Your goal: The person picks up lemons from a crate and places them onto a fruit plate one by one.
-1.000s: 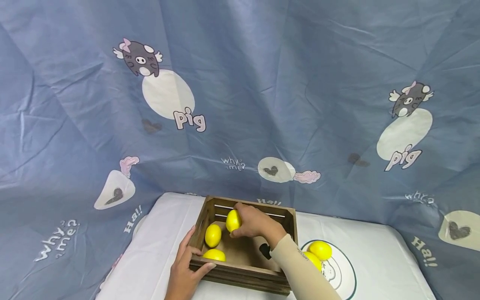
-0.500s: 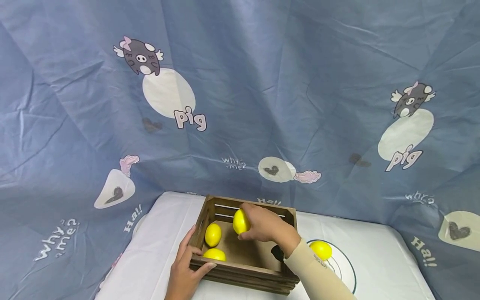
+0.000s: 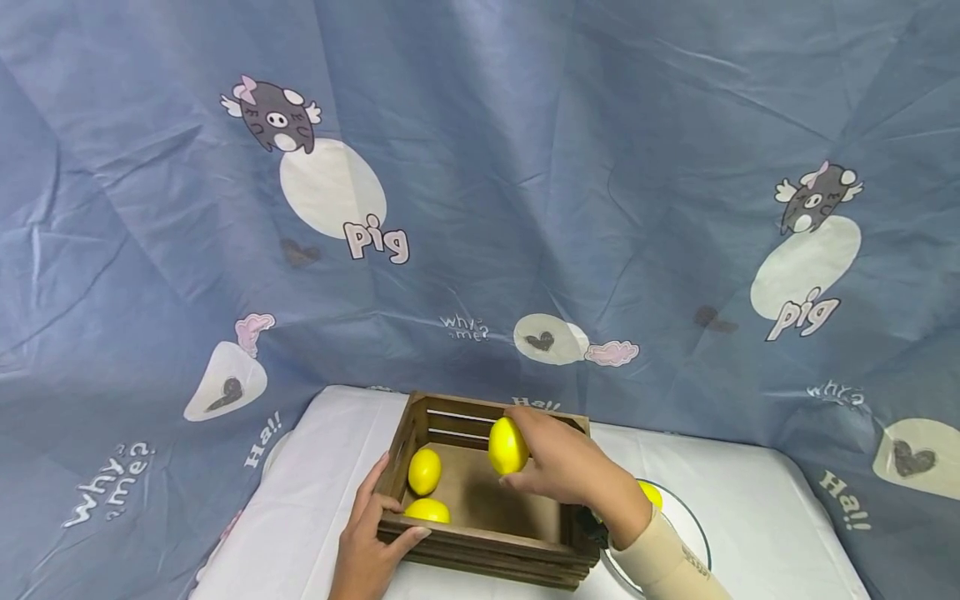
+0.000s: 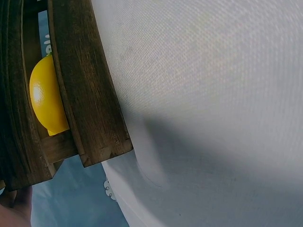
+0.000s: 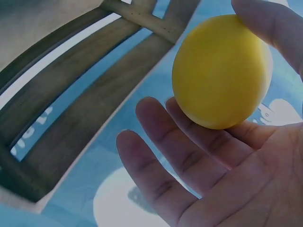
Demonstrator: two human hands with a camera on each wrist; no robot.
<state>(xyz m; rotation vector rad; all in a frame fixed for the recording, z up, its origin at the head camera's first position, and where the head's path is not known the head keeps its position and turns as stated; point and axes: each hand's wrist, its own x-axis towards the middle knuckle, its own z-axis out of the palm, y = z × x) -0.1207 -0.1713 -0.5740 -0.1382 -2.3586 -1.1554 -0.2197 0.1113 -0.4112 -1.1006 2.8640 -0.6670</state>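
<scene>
I have my right hand (image 3: 558, 467) over the wooden crate (image 3: 487, 542), with a yellow lemon (image 3: 507, 445) pinched between thumb and fingertips. The right wrist view shows it well: the thumb sits on the lemon's top, two fingers cup it from below, and the other fingers (image 5: 156, 184) spread loose and touch nothing. That light pinch keeps the fruit clear of the palm, so it hangs above the crate's far half, near the back slats and off the floor.

My left hand (image 3: 371, 546) grips the crate's near left corner, thumb hooked over the front rim and fingers laid along the left wall. I judge that hold is there to steady the crate on the white cloth (image 3: 300, 508).

Two more lemons lie inside on the left: one (image 3: 424, 471) by the left wall, another (image 3: 427, 511) tucked against the front board. The left wrist view catches a lemon through the slat gaps; I cannot tell which one.

Right of the crate, a white plate (image 3: 693, 533) with a dark rim holds another lemon (image 3: 651, 493), mostly hidden behind my right wrist. A blue printed sheet (image 3: 525, 167) hangs behind everything.
</scene>
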